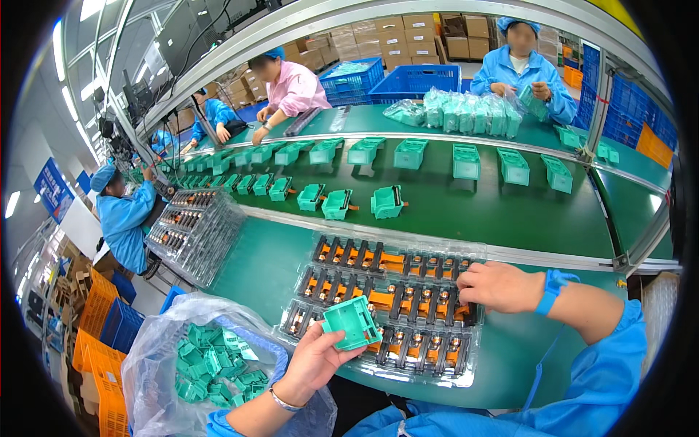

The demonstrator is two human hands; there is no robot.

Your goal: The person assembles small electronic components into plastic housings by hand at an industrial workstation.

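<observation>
My left hand [314, 364] holds a teal plastic housing [351, 323], its hollow side turned up, over the near left part of a clear plastic tray [466, 368]. Rows of black-and-orange parts [419, 348] with copper-coloured metal pieces lie in the tray. At its right end, my right hand [495, 285] has its fingers bent closed around the end of a black-and-orange part [466, 313] in the middle row. The fingertips are partly hidden there. A blue band [553, 291] circles my right wrist.
A clear bag [156, 364] of loose teal housings [211, 364] stands at the near left. Stacked trays [193, 233] rise behind it. Beyond the worktable, a green conveyor [473, 207] carries rows of teal housings [466, 160]. Several co-workers [520, 65] stand across and to the left.
</observation>
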